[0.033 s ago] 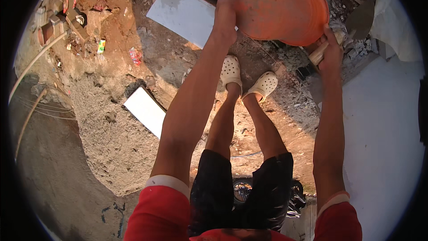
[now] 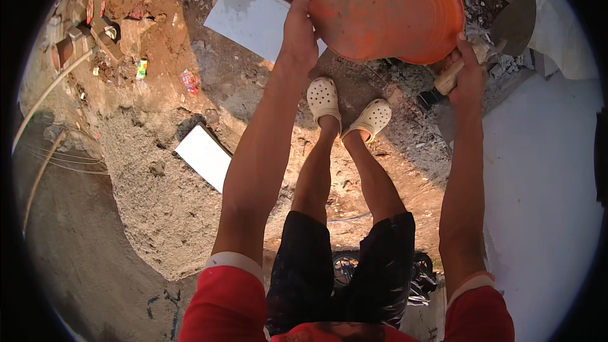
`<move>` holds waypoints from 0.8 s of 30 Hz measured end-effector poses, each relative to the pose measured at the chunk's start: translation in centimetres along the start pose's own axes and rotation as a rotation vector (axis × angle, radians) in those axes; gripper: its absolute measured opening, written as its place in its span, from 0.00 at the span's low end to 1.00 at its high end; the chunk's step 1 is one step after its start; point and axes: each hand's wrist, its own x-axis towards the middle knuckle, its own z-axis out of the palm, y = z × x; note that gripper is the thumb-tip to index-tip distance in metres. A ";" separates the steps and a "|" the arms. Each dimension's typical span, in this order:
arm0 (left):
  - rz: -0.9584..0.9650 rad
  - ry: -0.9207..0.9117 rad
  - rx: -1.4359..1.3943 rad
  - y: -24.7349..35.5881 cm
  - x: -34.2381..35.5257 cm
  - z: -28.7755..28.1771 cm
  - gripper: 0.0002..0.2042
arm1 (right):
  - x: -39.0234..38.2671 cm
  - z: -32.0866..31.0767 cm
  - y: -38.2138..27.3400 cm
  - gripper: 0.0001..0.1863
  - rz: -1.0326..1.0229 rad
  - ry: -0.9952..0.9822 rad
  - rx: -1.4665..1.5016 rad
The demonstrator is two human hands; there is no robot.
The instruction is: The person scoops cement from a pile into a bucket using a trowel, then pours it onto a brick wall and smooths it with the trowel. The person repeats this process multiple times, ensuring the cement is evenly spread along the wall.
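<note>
Orange bucket is raised, above and beyond the pale shoes. Left hand grasps its left edge; right hand steadies its right edge while clutching a wooden-handled trowel. Hazard: this divided grip could slip, dropping either.

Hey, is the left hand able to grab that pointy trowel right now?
Probably not: the left hand is busy gripping the orange bucket, which sits between it and the trowel. The right hand is already around the trowel's wooden handle.
</note>
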 end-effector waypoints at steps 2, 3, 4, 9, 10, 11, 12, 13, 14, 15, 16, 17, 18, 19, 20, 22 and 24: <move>-0.057 0.088 -0.041 3.3 -4.3 -3.4 0.23 | -5.4 0.2 -1.6 0.13 -0.123 -0.123 -0.042; -0.091 0.191 0.037 4.9 -7.0 -4.7 0.24 | -8.3 1.2 -2.0 0.15 -0.185 -0.257 -0.032; -0.102 0.402 0.236 6.1 -10.1 -5.4 0.26 | -11.1 2.8 -2.1 0.14 -0.230 -0.326 -0.041; -0.075 0.619 0.394 11.2 -23.3 -6.7 0.30 | -22.8 12.3 3.0 0.18 -0.490 -0.735 -0.412; -0.182 0.581 0.265 11.4 -24.6 -7.1 0.30 | -24.7 13.7 4.5 0.18 -0.565 -0.837 -0.292; -0.192 0.498 0.094 11.0 -25.3 -7.7 0.30 | -26.7 15.1 5.8 0.19 -0.519 -0.901 -0.304; -0.271 0.536 -0.041 11.0 -25.8 -8.8 0.29 | -28.6 15.7 6.8 0.19 -0.418 -0.979 -0.472; -0.306 0.499 -0.180 11.1 -26.1 -10.2 0.28 | -29.9 16.2 7.6 0.19 -0.378 -1.004 -0.459; -0.336 0.461 -0.356 11.1 -26.2 -11.9 0.28 | -31.0 16.5 8.1 0.19 -0.270 -1.096 -0.498; -0.207 0.477 -0.196 10.7 -26.3 -13.4 0.26 | -31.1 16.0 8.3 0.17 -0.463 -1.016 -0.401; -0.243 0.408 -0.292 10.8 -26.3 -15.2 0.25 | -30.9 15.6 8.3 0.15 -0.577 -0.848 -0.374; -0.288 0.384 -0.378 11.1 -26.3 -17.0 0.25 | -29.6 14.2 8.3 0.16 -0.580 -0.790 -0.445; -0.337 0.409 -0.458 11.1 -26.4 -18.6 0.25 | -28.2 12.5 8.4 0.18 -0.577 -0.765 -0.524; -0.368 0.399 -0.328 10.7 -26.2 -20.0 0.24 | -25.7 10.3 8.5 0.22 -0.451 -0.710 -0.589; -0.354 0.332 -0.247 10.3 -25.6 -21.2 0.24 | -21.9 7.3 8.3 0.27 -0.317 -0.729 -0.705; -0.379 0.429 0.044 9.4 -25.4 -23.4 0.22 | -15.3 3.1 9.7 0.34 -0.333 -0.426 -0.955; -0.357 0.415 0.156 8.3 -25.4 -25.7 0.20 | -8.9 -1.5 10.9 0.33 -0.284 -0.313 -1.238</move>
